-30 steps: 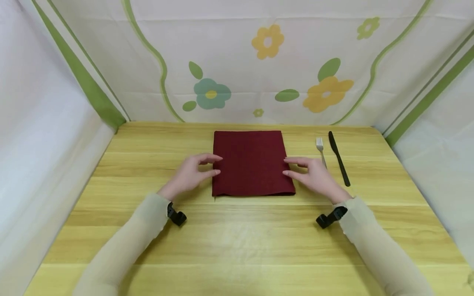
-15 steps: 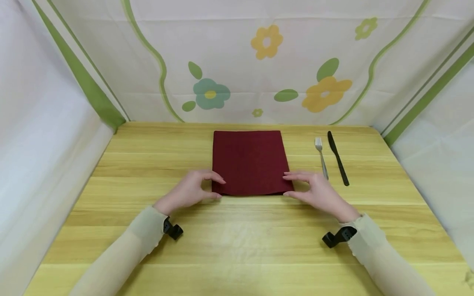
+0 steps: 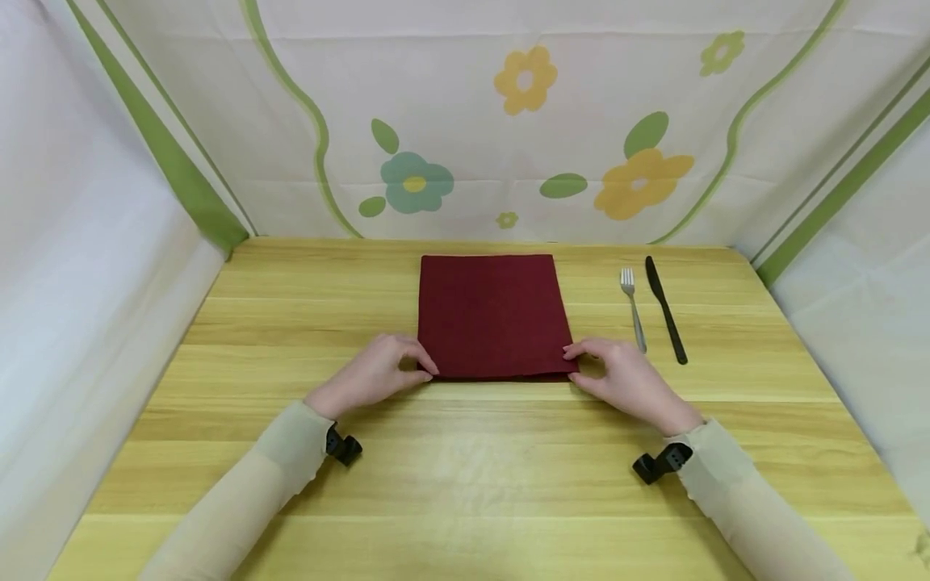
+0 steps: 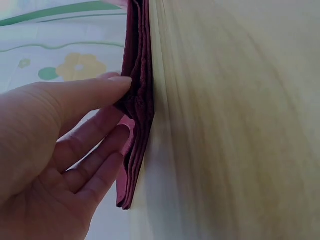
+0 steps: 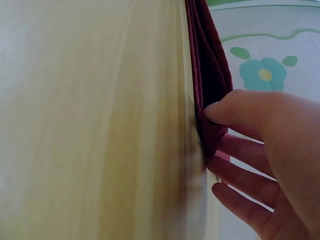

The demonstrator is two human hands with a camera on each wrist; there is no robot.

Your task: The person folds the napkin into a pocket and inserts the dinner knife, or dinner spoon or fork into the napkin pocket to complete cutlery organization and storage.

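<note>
A dark red cloth napkin (image 3: 494, 315), folded into a square, lies flat on the wooden table. At its near left corner my left hand (image 3: 374, 371) pinches the upper layer between thumb and fingers. The near right corner is pinched the same way by my right hand (image 3: 625, 383). Several stacked layers of the napkin (image 4: 145, 95) show edge-on in the left wrist view, thumb against the front edge. In the right wrist view, the thumb tip is tucked into the gap between the napkin's layers (image 5: 199, 65), with fingers on the other side.
A silver fork (image 3: 634, 315) and a black knife (image 3: 665, 311) lie side by side right of the napkin, the fork close beyond my right hand. A white flowered cloth (image 3: 472, 121) hangs behind the wooden table (image 3: 479, 484), and white cloth hangs at both sides.
Both hands have slid from the napkin's sides toward me to its near corners. Their spread fingers have closed there, and the near edge of the top layer is slightly lifted.
</note>
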